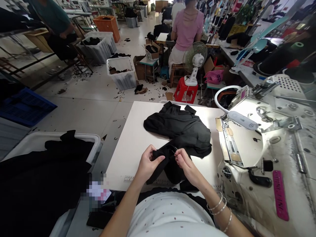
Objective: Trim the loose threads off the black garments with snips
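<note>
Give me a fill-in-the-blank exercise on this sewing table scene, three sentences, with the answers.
The fabric in the left hand is ____.
The right hand wears ____ at its wrist.
The red stool holds up a ____.

Answers: black; bangles; fan.

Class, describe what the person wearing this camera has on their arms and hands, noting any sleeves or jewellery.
The left hand and right hand are bare, with no gloves or sleeves. Thin silver metal bangles circle the right wrist. A white top with small dark dots shows below.
</note>
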Demonstrator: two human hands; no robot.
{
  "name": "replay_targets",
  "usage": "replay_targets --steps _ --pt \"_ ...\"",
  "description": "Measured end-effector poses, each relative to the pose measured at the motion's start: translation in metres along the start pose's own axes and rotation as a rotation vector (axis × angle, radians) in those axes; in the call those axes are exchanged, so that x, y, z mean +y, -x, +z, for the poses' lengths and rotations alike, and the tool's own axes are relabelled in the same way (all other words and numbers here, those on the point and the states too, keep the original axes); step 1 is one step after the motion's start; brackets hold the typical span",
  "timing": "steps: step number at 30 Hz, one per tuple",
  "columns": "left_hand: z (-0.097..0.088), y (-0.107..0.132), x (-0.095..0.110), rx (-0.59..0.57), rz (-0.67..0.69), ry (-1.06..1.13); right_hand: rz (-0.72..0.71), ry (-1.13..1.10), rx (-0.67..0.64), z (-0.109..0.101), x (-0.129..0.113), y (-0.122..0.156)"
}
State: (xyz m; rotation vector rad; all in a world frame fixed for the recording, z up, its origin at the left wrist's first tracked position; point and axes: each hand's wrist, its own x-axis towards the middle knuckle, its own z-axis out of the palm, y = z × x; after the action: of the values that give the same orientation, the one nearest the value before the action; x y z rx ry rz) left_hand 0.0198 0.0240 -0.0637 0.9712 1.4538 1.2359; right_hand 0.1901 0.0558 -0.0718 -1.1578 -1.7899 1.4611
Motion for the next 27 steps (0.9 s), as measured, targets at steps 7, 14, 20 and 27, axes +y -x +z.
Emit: replay_targets --steps 7,14,20,27 --pt "-0.004 0.004 0.002 -0.078 0.001 -0.080 -0.042 0.261 0.064 -0.012 -0.022 -0.004" --pt "-0.001 0.003 0.005 -0.156 -0.001 -0.122 -0.042 0.302 0.026 -0.018 -0.027 -0.011" --pt "-0.001 0.004 0.005 -0.163 0.010 -0.125 -0.070 0.275 0.055 -0.014 -0.026 -0.013" --pt "0.001 -0.004 0.010 -0.033 0.002 -0.003 -0.043 0.146 0.075 -0.014 -0.023 -0.014"
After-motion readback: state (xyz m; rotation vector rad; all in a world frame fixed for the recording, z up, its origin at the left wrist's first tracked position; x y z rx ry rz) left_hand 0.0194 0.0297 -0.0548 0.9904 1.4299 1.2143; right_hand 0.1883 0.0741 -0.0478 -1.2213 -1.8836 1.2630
